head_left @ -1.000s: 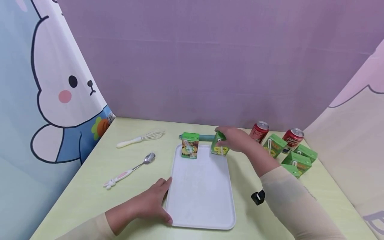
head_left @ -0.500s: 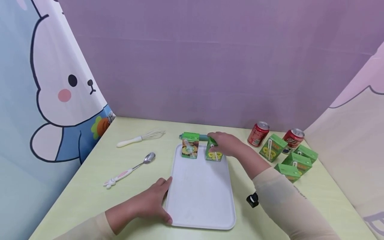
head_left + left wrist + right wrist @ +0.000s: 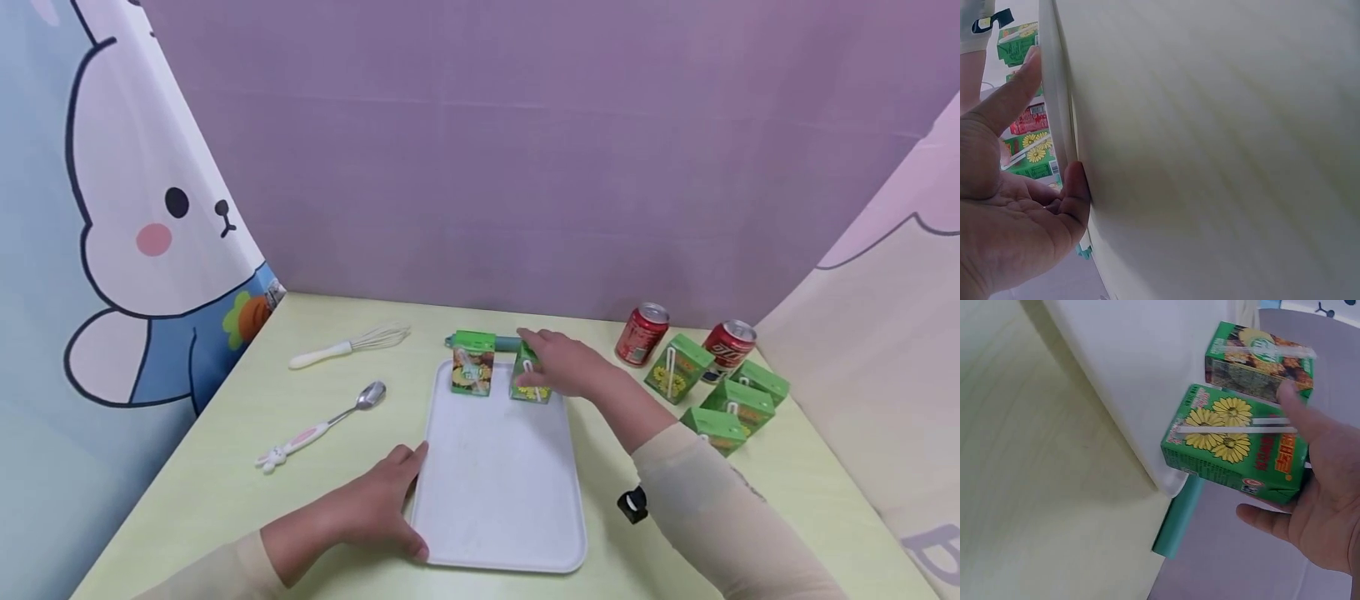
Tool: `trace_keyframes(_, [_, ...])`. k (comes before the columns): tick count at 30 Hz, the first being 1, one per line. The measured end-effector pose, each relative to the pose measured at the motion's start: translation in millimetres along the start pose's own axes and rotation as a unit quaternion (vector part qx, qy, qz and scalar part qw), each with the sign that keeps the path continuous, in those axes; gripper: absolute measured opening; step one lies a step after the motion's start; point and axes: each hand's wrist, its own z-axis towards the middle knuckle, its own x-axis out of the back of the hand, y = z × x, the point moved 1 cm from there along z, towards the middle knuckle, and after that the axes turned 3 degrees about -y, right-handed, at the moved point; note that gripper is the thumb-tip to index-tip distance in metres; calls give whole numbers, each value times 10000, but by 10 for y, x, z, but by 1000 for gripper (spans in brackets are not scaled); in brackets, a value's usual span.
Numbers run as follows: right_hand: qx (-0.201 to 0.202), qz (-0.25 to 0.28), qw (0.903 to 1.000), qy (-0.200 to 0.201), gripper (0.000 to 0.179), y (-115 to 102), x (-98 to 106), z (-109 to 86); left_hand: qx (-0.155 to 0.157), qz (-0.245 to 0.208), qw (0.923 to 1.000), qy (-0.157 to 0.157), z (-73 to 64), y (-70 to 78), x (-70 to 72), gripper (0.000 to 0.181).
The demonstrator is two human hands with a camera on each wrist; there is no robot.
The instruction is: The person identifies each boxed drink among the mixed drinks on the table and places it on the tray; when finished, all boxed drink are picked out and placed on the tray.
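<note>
My left hand [image 3: 378, 504] holds the white tray [image 3: 498, 492] by its left side, thumb at the near corner and fingers along the edge. The left wrist view shows the curled fingers [image 3: 1075, 194] against the rim. My right hand [image 3: 562, 362] is around a green drink carton [image 3: 1235, 437] with yellow flowers and a straw, upright at the tray's far right. Its thumb and fingers are spread, with a gap below the carton in the right wrist view. A second green carton [image 3: 472, 367] stands at the tray's far left, a small gap from the first.
Right of the tray stand two red soda cans [image 3: 642, 335] and several green cartons [image 3: 678, 368]. A whisk [image 3: 348, 346] and a rabbit-handled spoon [image 3: 322, 429] lie to the left. A teal-handled object [image 3: 507, 343] lies behind the tray, in front of the purple backdrop [image 3: 480, 167].
The right hand brought the flowered carton leftward, down onto the tray's far end; its fingers have since loosened and spread. The left hand has stayed at the tray.
</note>
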Motion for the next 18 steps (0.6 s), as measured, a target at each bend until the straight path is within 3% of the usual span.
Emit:
trace_keyframes(5, [-41, 347, 9994, 87, 101, 47, 80, -186, -49, 4, 10000, 19, -1, -11, -8, 136])
trace_keyframes(12, [-208, 489, 9968, 602, 91, 243, 258, -611, -60, 23, 10000, -2, -4, -14, -12, 136])
trace_keyframes(18, [-507, 613, 9941, 742, 93, 527, 363, -1068, -2, 15, 10000, -64, -10, -9, -2, 136])
